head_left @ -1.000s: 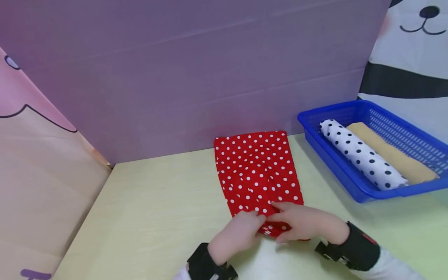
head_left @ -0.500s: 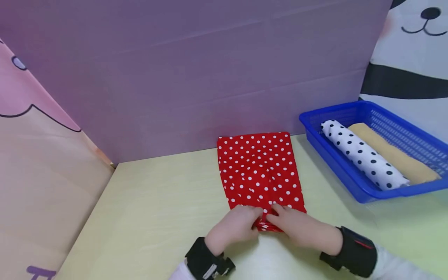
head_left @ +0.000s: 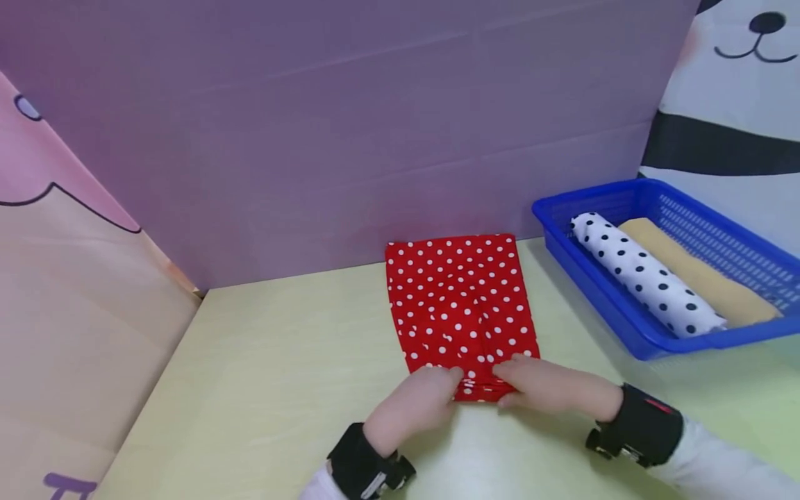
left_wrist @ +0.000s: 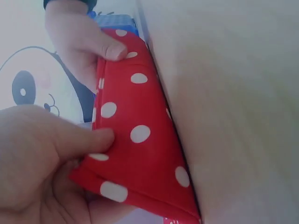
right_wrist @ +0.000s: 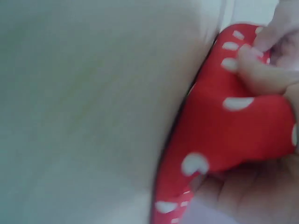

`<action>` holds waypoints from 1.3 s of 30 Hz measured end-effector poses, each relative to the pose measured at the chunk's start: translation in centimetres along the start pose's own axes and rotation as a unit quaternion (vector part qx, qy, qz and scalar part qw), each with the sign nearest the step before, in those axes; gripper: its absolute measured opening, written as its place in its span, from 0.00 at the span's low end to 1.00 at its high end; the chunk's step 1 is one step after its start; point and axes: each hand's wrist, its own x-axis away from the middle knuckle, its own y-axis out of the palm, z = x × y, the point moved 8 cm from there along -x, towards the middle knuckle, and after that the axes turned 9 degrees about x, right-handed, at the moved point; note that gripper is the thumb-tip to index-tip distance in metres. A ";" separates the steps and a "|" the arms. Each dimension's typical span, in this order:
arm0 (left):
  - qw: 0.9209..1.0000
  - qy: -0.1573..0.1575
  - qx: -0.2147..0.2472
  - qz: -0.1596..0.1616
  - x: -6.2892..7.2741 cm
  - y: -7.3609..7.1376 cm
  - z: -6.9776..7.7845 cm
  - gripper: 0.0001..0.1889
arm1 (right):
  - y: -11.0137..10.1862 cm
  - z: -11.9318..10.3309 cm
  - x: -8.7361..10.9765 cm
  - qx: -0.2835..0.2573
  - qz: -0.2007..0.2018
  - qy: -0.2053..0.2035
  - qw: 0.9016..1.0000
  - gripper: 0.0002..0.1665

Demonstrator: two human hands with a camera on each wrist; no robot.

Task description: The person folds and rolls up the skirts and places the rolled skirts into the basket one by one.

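Observation:
A red cloth with white dots (head_left: 459, 298) lies on the table, its near edge folded over into a flat band. My left hand (head_left: 417, 399) grips the left part of that band. In the left wrist view, the left thumb (left_wrist: 100, 140) presses on the red fold while the fingers sit behind and under it. My right hand (head_left: 550, 385) holds the right part of the band. The right wrist view shows the right thumb (right_wrist: 261, 74) on top of the fold and fingers (right_wrist: 247, 196) beneath it.
A blue plastic basket (head_left: 600, 305) stands on the right of the table (head_left: 281, 368). Inside lie a rolled white cloth with black dots (head_left: 646, 274) and a tan cloth roll (head_left: 696, 271). A purple backdrop (head_left: 350, 139) rises behind the table.
The near edge of the red cloth has been turned over and shifted slightly away from me. My right hand first closed in toward the left, then slid back out to the right end.

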 end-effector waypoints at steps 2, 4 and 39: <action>1.000 -0.012 -0.003 -0.002 -0.2 0.0 -0.2 0.13 | 0.1 0.8 -0.3 -0.048 -0.023 0.006 0.999 0.21; 1.000 -0.017 -0.010 -0.003 -0.7 0.0 -0.6 0.15 | 0.1 1.5 -0.6 -0.083 -0.041 0.018 0.996 0.22; 0.984 0.022 -0.173 -0.023 -1.2 0.5 0.9 0.28 | -0.5 3.4 -3.3 -0.041 -0.169 0.059 0.983 0.15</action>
